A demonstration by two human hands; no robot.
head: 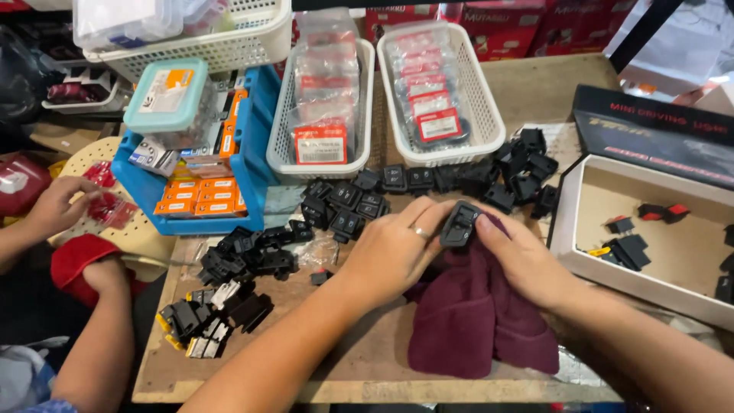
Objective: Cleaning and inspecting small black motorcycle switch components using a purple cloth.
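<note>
My left hand point(394, 248) and my right hand point(524, 256) meet over the middle of the wooden table point(359, 359). Together they pinch a small black plastic switch point(459, 223), held at chest height above a dark maroon cloth point(478, 325). The cloth lies partly under my right hand and drapes toward the table's front edge. A ring shows on a finger of my left hand. Just beyond my hands, a heap of similar black switches point(428, 183) spreads across the table.
Two white baskets point(485, 115) hold bagged parts with red labels. A blue bin point(256, 164) holds orange boxes. A white open box point(657, 245) with a few switches sits right. More black parts point(222, 294) lie left. Another person's hands point(57, 206) handle red packets at far left.
</note>
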